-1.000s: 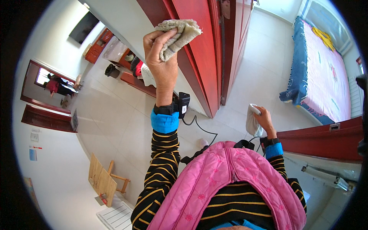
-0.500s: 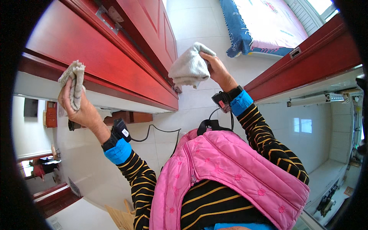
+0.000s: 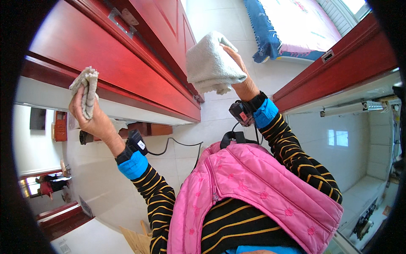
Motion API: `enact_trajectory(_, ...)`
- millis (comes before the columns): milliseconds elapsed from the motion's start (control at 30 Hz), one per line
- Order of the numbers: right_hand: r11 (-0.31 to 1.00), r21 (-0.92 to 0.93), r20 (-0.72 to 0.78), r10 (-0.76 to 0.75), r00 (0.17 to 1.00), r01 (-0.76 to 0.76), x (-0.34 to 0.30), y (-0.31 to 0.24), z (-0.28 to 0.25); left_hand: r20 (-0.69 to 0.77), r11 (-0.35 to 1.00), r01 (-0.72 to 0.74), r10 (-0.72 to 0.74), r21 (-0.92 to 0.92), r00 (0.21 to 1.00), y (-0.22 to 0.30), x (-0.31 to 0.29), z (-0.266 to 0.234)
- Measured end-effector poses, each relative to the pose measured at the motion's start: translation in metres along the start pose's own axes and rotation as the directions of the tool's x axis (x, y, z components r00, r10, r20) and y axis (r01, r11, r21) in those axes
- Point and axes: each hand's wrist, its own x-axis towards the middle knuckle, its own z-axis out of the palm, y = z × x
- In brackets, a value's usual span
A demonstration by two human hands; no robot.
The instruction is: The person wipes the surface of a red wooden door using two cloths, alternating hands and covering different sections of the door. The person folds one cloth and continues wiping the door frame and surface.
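Note:
My left hand (image 3: 91, 116) is raised at the left and closed around a folded grey-beige cloth (image 3: 89, 91), close to the lower edge of the red wooden door frame (image 3: 114, 72). Up at the centre, my right hand (image 3: 241, 74) grips a larger folded pale grey cloth (image 3: 211, 63). That cloth hangs in front of the red panelled door (image 3: 165, 25), and I cannot tell whether it touches the wood. Its folds hide part of my right fingers.
A second red door-frame side (image 3: 334, 59) with a metal strike plate runs along the right. Beyond the doorway stands a bed (image 3: 300, 25) with a blue-edged cover. Pale floor tiles (image 3: 218, 114) lie below. A black cable (image 3: 177, 144) trails from my left wrist device.
My right hand has turned and risen slightly, so more of the pale grey cloth's flat face shows. My left hand has shifted slightly right with its cloth still held.

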Motion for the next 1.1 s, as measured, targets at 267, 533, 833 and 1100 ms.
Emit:
enact_trajectory(267, 0.895, 0.439, 0.070, 0.052, 0.996, -0.077, 0.006, -0.027, 0.030, 0.000, 0.999, 0.034, -0.034, -0.001, 0.999, 0.000, -0.002, 0.001)
enact_trajectory(533, 0.872, 0.478, 0.113, 0.058, 0.992, -0.105, 0.015, -0.030, 0.048, -0.005, 0.999, 0.039, -0.039, 0.034, 0.999, -0.001, -0.004, 0.001)
enact_trajectory(833, 0.771, 0.509, -0.072, 0.481, 0.874, -0.383, 0.024, -0.029, 0.060, 0.000, 0.999, -0.031, 0.031, 0.007, 1.000, 0.000, -0.005, 0.000)
enact_trajectory(1100, 0.679, 0.516, 0.064, 0.577, 0.814, -0.522, 0.028, -0.030, 0.058, -0.010, 0.998, -0.033, 0.032, -0.060, 0.999, 0.016, -0.014, 0.001)
